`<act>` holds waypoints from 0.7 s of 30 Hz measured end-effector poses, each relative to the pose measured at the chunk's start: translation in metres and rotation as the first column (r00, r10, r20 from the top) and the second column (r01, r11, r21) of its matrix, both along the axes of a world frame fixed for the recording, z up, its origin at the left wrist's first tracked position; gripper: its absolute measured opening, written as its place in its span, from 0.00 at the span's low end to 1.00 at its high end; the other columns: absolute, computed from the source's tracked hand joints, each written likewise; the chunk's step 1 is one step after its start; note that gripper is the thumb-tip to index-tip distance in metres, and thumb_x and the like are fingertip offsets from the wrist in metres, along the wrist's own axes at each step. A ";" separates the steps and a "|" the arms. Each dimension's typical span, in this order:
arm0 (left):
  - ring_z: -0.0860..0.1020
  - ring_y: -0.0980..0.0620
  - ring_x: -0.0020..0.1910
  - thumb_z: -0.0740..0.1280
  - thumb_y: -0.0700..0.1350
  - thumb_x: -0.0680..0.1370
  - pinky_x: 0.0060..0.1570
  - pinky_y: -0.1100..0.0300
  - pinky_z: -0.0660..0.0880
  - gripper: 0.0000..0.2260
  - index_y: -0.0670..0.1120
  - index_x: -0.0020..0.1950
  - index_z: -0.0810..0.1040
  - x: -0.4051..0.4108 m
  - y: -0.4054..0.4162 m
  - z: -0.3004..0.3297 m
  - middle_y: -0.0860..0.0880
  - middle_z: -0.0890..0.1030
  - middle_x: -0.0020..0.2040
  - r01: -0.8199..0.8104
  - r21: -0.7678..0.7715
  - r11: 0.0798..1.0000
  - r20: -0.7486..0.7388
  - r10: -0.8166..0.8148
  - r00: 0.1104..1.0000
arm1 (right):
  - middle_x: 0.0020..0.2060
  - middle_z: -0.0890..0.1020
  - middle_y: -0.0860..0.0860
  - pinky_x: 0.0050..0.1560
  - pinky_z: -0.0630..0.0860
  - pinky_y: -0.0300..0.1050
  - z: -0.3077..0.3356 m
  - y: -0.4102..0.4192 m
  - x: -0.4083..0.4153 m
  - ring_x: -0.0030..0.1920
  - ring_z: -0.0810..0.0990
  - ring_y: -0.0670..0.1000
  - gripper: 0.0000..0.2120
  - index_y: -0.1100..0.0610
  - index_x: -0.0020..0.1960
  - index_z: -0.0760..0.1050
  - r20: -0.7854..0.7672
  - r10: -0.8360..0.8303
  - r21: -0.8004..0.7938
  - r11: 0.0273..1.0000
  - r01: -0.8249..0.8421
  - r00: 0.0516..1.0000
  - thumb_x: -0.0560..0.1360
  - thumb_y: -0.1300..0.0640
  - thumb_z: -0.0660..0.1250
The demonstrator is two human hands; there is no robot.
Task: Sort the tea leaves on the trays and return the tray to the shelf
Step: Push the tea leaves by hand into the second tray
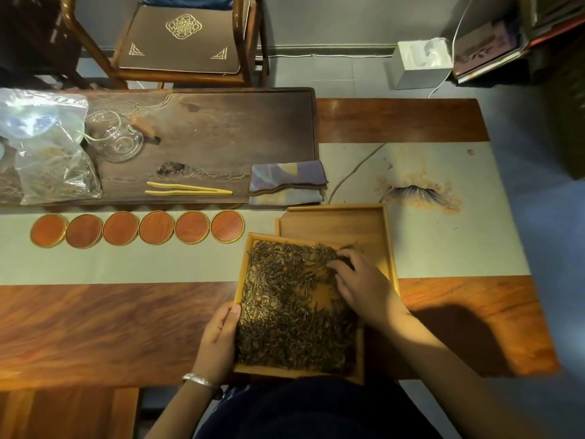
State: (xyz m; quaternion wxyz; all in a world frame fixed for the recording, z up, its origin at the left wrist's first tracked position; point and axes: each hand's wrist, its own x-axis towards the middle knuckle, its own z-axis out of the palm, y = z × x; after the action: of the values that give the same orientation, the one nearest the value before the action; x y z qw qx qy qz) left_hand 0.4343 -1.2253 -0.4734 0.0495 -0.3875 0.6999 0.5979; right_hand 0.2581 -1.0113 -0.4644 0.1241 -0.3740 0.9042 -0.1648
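Observation:
A wooden tray (pixel 245 267) full of dark tea leaves (pixel 285 312) lies at the table's near edge, its far end overlapping a second, bare wooden tray (pixel 342 223) behind it. My left hand (pixel 220 337) grips the near tray's left rim, thumb on top of the rim. My right hand (pixel 357 283) rests palm down on the leaves at the tray's right side, fingers spread and touching them. A small bare patch of wood shows in the leaves beside that hand.
A row of several round orange coasters (pixel 137 228) lies left of the trays. Behind them a dark tea board (pixel 221 128) carries yellow tweezers (pixel 188 189), a glass pitcher (pixel 117 141) and a plastic bag (pixel 47 147). A folded cloth (pixel 286 182) and a chair (pixel 177 39) lie beyond.

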 end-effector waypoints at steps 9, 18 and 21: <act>0.77 0.57 0.38 0.56 0.45 0.82 0.41 0.57 0.69 0.13 0.52 0.43 0.79 0.006 0.000 -0.001 0.51 0.80 0.41 -0.022 -0.001 1.000 0.024 0.022 0.999 | 0.56 0.77 0.58 0.54 0.75 0.50 -0.002 0.006 -0.015 0.59 0.74 0.58 0.13 0.61 0.58 0.77 0.070 -0.061 -0.013 0.998 0.062 0.996 0.74 0.65 0.66; 0.78 0.54 0.41 0.56 0.44 0.82 0.42 0.60 0.71 0.12 0.48 0.47 0.79 0.002 0.009 0.001 0.47 0.81 0.42 -0.034 0.019 0.999 -0.015 0.034 0.999 | 0.57 0.77 0.55 0.57 0.74 0.47 0.014 -0.009 0.004 0.59 0.74 0.54 0.13 0.57 0.57 0.78 0.041 -0.040 -0.118 0.992 0.044 0.998 0.75 0.52 0.66; 0.79 0.56 0.40 0.56 0.44 0.82 0.39 0.67 0.72 0.13 0.49 0.47 0.79 -0.001 0.013 0.003 0.50 0.82 0.41 -0.035 0.043 0.998 -0.035 0.036 0.999 | 0.61 0.74 0.52 0.63 0.65 0.44 0.016 -0.023 0.014 0.63 0.71 0.51 0.19 0.52 0.61 0.75 0.092 0.051 -0.124 0.991 -0.039 0.994 0.75 0.43 0.64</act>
State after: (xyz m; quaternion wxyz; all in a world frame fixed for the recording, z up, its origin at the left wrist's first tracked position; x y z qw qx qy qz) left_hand 0.4335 -1.2119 -0.4705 0.0345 -0.3880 0.6808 0.6204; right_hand 0.2723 -1.0346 -0.4487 0.1475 -0.3930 0.8768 -0.2347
